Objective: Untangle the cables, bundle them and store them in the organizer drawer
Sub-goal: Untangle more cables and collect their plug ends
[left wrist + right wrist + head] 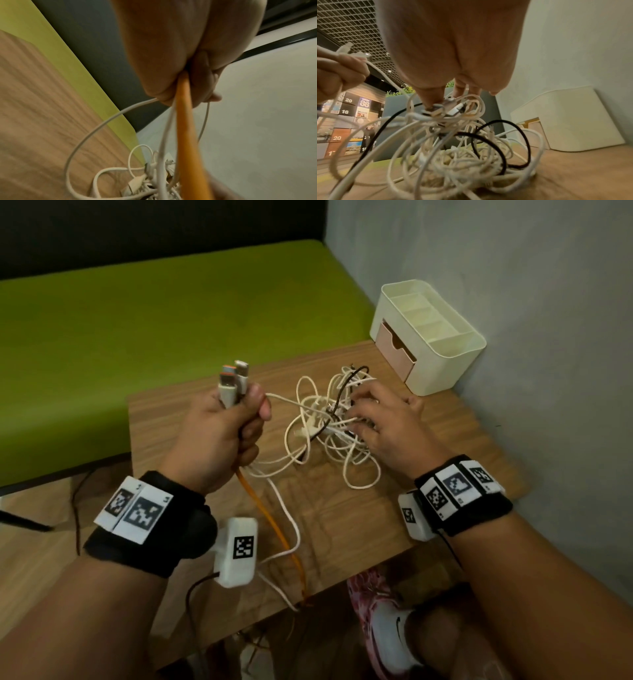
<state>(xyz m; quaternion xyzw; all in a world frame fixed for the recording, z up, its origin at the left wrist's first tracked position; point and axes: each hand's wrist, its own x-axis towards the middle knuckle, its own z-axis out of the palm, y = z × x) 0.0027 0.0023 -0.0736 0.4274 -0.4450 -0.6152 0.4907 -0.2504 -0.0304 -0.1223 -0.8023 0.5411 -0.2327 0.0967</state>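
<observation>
A tangle of white and black cables [325, 436] lies on the wooden table [346, 529]. My left hand [245, 419] grips a bunch of cable ends, and three USB plugs [233, 381] stick up out of the fist. An orange cable [274, 529] and white cables hang from that fist over the table's front edge. My right hand [359, 416] is in the tangle; in the right wrist view its fingertips [435, 100] pinch connector plugs at the top of the tangle [453, 148]. The cream organizer [442, 344] with its pink drawer [394, 350] stands behind, at the back right.
A green bench [137, 337] runs along the table's left and far side. A grey wall [548, 337] stands right behind the organizer. A foot in a white shoe [390, 625] shows below the table's front edge.
</observation>
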